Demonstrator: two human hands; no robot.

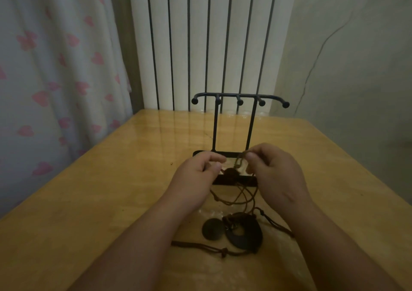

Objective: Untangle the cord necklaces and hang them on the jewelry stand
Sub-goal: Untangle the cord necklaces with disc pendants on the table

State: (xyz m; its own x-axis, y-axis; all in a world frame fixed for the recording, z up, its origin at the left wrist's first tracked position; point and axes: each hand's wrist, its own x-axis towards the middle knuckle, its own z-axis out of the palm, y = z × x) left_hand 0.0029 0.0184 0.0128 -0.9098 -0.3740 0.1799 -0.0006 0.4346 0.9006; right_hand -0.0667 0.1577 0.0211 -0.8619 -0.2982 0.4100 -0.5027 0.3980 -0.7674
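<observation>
Both hands, left [198, 170] and right [272, 168], pinch tangled cord necklaces [236, 172] low before the jewelry stand [239, 100]; empty hooks directly above, cords trailing toward the person.

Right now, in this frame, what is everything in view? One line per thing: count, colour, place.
jewelry stand: one, black, upright at the table's far middle, five hooks bare.
cord necklaces: count unclear while tangled, brown, on the table before the stand.
disc pendant: one, dark, lying left of the ring pendant.
ring pendant: one, dark, lying flat.
small pendant: one, dark, lifted between the hands.
table: one, glossy yellow-brown.
radiator: one, white, behind the table.
curtain: one, white with pink hearts, left.
left hand: pinches cord.
right hand: pinches cord.
</observation>
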